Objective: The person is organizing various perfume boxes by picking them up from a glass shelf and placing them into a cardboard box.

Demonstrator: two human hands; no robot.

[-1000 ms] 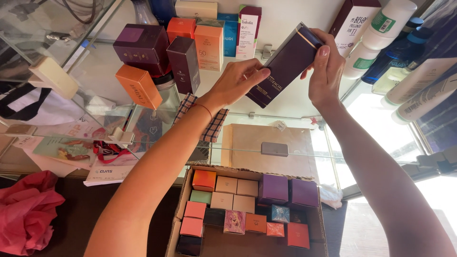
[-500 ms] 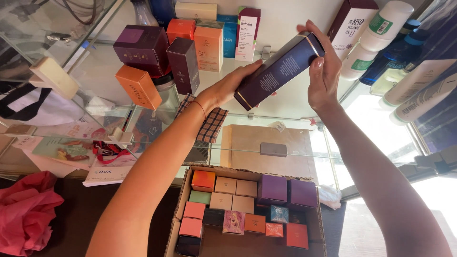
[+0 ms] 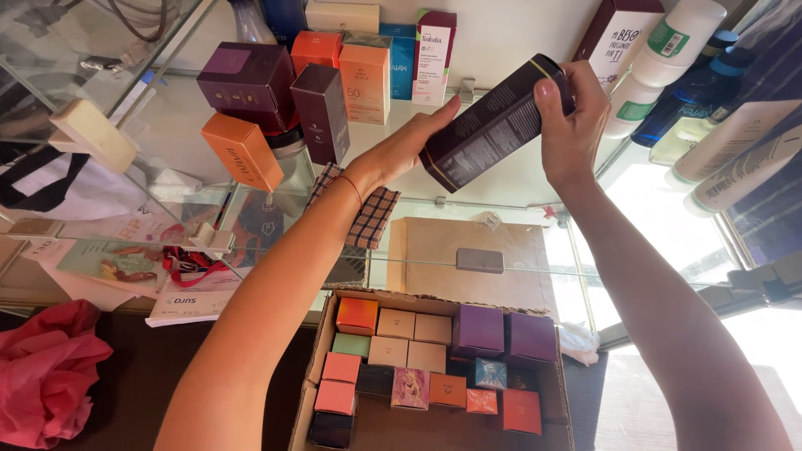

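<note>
1. We hold a long dark box (image 3: 494,124) up over the glass shelf (image 3: 510,179), tilted, its upper end to the right and its lower end to the left.
2. Our left hand (image 3: 399,152) lies flat and stretched out against the lower end of the box, fingers straight and pressed to its side, not curled round it.
3. Our right hand (image 3: 572,125) is closed round the upper end, thumb on the front face and fingers behind.
4. To the left of the box on the same shelf stand other boxes: a big purple box (image 3: 245,83), a slim maroon box (image 3: 322,113), an orange box (image 3: 366,82) and a tilted orange carton (image 3: 242,150).
5. To the right, white bottles (image 3: 668,58) and a blue bottle (image 3: 693,96) lean by the window.
6. A checked cloth (image 3: 368,219) hangs under our left wrist.
7. Below our arms sits an open cardboard carton (image 3: 555,392) filled with small boxes, among them two purple boxes (image 3: 505,332) and a few orange and cream ones.
8. A brown envelope (image 3: 468,250) lies just behind the carton, and a pink bag (image 3: 46,376) is at the far left.
</note>
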